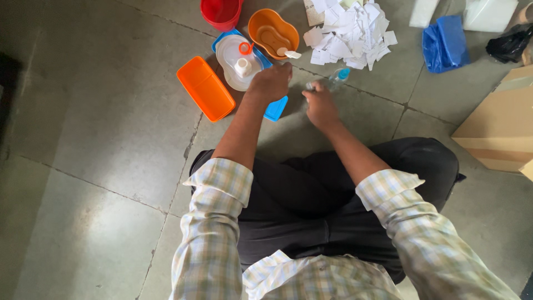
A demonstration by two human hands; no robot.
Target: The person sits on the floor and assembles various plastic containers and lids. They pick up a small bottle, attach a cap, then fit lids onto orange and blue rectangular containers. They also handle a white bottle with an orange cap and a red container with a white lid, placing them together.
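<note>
This looked like a small packing room or storeroom, not a furnished living space. The floor was bare grey stone tile with dirty joints, and the work was laid out straight on it. At twelve o'clock lay a heap of white paper slips, with an orange tub, a red cup and an orange lid towards eleven. A brown cardboard carton sat at three o'clock, and a blue plastic bag lay at one o'clock beside a black bag.
</note>
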